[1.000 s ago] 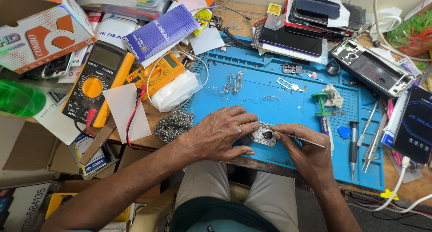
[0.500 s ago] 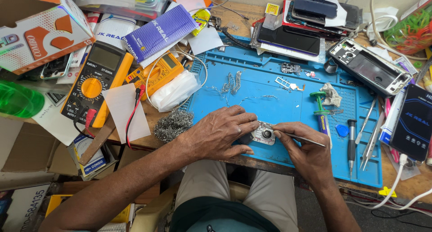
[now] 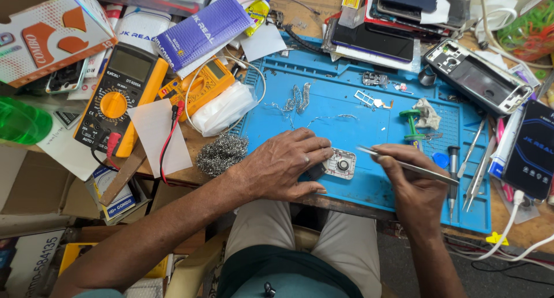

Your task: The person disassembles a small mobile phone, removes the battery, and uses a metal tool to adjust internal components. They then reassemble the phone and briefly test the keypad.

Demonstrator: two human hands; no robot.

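Both hands (image 3: 346, 171) low (fingers curled)

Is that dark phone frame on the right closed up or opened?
Opened. The phone frame lies flat with its back cover off, showing bare inner compartments and camera cutouts near one end.

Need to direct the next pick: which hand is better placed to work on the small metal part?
Probably the right hand: it holds the tweezers, tips beside the part. The left hand is flat, pinning that part.

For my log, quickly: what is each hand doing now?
Left hand: fingers spread flat, pressing on the small metal part.
Right hand: closed on tweezers.
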